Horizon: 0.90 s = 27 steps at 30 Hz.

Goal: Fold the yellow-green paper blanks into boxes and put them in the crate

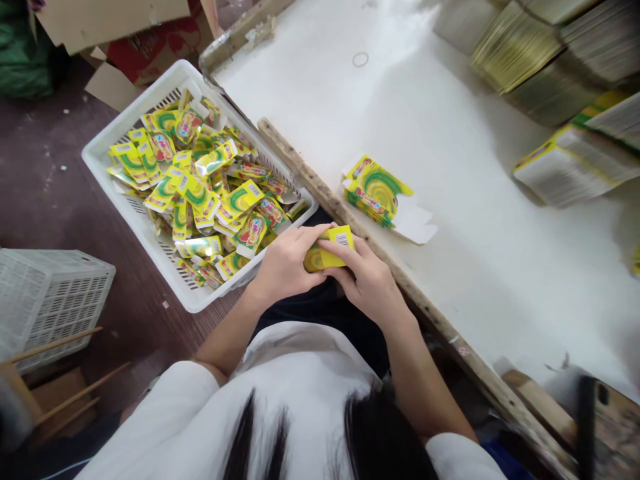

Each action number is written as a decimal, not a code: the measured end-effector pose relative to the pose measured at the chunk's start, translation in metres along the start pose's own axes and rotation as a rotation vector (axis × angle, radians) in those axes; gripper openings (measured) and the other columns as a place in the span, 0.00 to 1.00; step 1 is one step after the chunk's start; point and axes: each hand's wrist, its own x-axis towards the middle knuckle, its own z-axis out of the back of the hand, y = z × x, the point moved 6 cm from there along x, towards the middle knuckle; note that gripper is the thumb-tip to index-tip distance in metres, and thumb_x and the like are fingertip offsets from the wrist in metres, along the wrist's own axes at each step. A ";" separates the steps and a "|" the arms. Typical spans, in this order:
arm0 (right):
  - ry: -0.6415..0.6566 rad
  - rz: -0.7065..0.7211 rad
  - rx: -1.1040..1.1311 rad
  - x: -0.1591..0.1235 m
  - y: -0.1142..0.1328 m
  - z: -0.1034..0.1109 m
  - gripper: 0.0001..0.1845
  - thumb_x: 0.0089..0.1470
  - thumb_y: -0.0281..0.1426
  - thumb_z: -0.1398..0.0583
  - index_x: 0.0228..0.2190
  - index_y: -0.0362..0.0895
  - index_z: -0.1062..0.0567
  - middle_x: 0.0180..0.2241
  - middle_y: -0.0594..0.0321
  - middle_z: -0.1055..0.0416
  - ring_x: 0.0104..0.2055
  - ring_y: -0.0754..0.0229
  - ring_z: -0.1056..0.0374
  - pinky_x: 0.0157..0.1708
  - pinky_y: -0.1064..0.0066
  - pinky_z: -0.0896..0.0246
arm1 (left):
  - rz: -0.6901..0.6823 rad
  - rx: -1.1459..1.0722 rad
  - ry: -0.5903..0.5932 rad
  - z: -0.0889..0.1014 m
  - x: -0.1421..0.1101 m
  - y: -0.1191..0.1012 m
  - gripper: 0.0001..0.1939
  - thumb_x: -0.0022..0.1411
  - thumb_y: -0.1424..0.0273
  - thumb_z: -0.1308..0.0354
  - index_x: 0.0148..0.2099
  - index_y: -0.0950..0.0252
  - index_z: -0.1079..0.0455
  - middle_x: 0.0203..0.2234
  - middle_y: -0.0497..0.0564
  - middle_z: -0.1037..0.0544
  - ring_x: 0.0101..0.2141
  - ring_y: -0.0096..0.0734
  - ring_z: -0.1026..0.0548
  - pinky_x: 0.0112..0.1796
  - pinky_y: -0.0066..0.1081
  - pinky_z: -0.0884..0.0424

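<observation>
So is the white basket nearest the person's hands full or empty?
Full, or nearly so: small yellow-and-green boxes lie heaped across the basket, hiding most of its bottom.

Your white worktop [465, 267], edged with worn wood, catches a bright glare near its far edge. Below and to your left, you have a dark reddish-brown floor [150, 280] with pale scraps scattered on it, a white slatted crate [75, 293] and, beyond the worktop's far left corner, open cardboard boxes [115, 27].
</observation>
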 end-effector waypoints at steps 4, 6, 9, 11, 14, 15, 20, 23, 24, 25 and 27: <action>-0.012 0.036 0.026 0.000 -0.001 0.000 0.11 0.67 0.33 0.43 0.47 0.48 0.22 0.59 0.49 0.32 0.63 0.47 0.33 0.58 0.56 0.31 | 0.031 -0.021 -0.006 -0.002 -0.001 0.002 0.31 0.55 0.68 0.33 0.61 0.65 0.34 0.52 0.58 0.21 0.51 0.43 0.21 0.52 0.41 0.26; -0.028 0.048 0.027 0.000 -0.002 0.002 0.11 0.67 0.33 0.43 0.46 0.47 0.22 0.57 0.48 0.31 0.59 0.48 0.30 0.56 0.58 0.29 | 0.031 -0.036 -0.009 -0.002 0.000 0.002 0.31 0.55 0.69 0.33 0.61 0.65 0.34 0.53 0.57 0.21 0.51 0.42 0.22 0.53 0.40 0.26; -0.072 0.057 -0.014 0.000 -0.002 0.005 0.19 0.67 0.35 0.43 0.57 0.48 0.28 0.57 0.47 0.30 0.58 0.48 0.29 0.56 0.56 0.29 | 0.020 -0.029 -0.025 -0.001 0.002 0.000 0.32 0.55 0.68 0.33 0.61 0.65 0.35 0.53 0.58 0.22 0.52 0.43 0.22 0.54 0.41 0.27; -0.101 0.051 -0.051 0.000 -0.001 0.006 0.24 0.67 0.36 0.42 0.62 0.48 0.33 0.58 0.45 0.31 0.59 0.46 0.30 0.56 0.54 0.29 | 0.020 -0.010 -0.030 -0.001 0.003 0.000 0.32 0.54 0.69 0.34 0.61 0.64 0.35 0.54 0.58 0.22 0.53 0.45 0.23 0.55 0.42 0.27; -0.122 0.047 -0.084 -0.001 0.001 0.006 0.22 0.67 0.36 0.42 0.60 0.48 0.30 0.58 0.45 0.30 0.60 0.45 0.31 0.57 0.52 0.30 | 0.022 0.000 -0.019 -0.002 0.004 0.000 0.32 0.54 0.70 0.34 0.61 0.64 0.35 0.54 0.58 0.22 0.53 0.45 0.23 0.55 0.43 0.27; -0.125 0.046 -0.086 -0.002 0.001 0.006 0.20 0.67 0.36 0.42 0.58 0.47 0.29 0.57 0.45 0.30 0.60 0.45 0.30 0.56 0.52 0.30 | 0.023 -0.001 -0.014 -0.003 0.004 -0.001 0.32 0.54 0.69 0.34 0.61 0.65 0.35 0.54 0.59 0.22 0.53 0.45 0.23 0.55 0.42 0.27; -0.140 0.037 -0.048 -0.003 0.000 0.012 0.16 0.68 0.37 0.45 0.51 0.45 0.24 0.53 0.45 0.27 0.56 0.47 0.27 0.53 0.54 0.28 | 0.045 -0.037 -0.010 -0.004 0.003 -0.004 0.30 0.55 0.68 0.35 0.60 0.66 0.33 0.50 0.58 0.20 0.49 0.43 0.21 0.51 0.40 0.25; -0.121 0.059 -0.020 -0.004 0.001 0.015 0.16 0.68 0.38 0.46 0.47 0.45 0.22 0.53 0.46 0.27 0.55 0.48 0.27 0.52 0.57 0.27 | 0.053 -0.091 -0.004 -0.004 0.003 -0.005 0.30 0.54 0.69 0.34 0.59 0.66 0.32 0.49 0.56 0.19 0.48 0.41 0.20 0.49 0.38 0.24; -0.112 0.067 -0.018 -0.004 0.001 0.016 0.16 0.68 0.38 0.45 0.46 0.45 0.21 0.53 0.46 0.28 0.55 0.48 0.27 0.51 0.57 0.27 | 0.052 -0.107 -0.001 -0.004 0.003 -0.005 0.30 0.54 0.69 0.34 0.59 0.66 0.32 0.49 0.57 0.19 0.48 0.41 0.20 0.49 0.38 0.24; -0.102 0.075 -0.019 -0.004 0.001 0.016 0.15 0.68 0.38 0.45 0.46 0.45 0.21 0.54 0.45 0.28 0.55 0.48 0.27 0.51 0.57 0.27 | 0.051 -0.118 0.004 -0.004 0.003 -0.004 0.30 0.53 0.69 0.34 0.59 0.66 0.31 0.49 0.57 0.19 0.48 0.41 0.20 0.49 0.38 0.24; -0.090 0.087 -0.026 -0.005 0.002 0.016 0.14 0.67 0.36 0.43 0.46 0.45 0.20 0.55 0.45 0.28 0.56 0.48 0.27 0.51 0.57 0.27 | 0.049 -0.123 0.016 -0.004 0.003 -0.003 0.30 0.53 0.69 0.33 0.59 0.66 0.31 0.49 0.57 0.19 0.48 0.42 0.20 0.49 0.38 0.24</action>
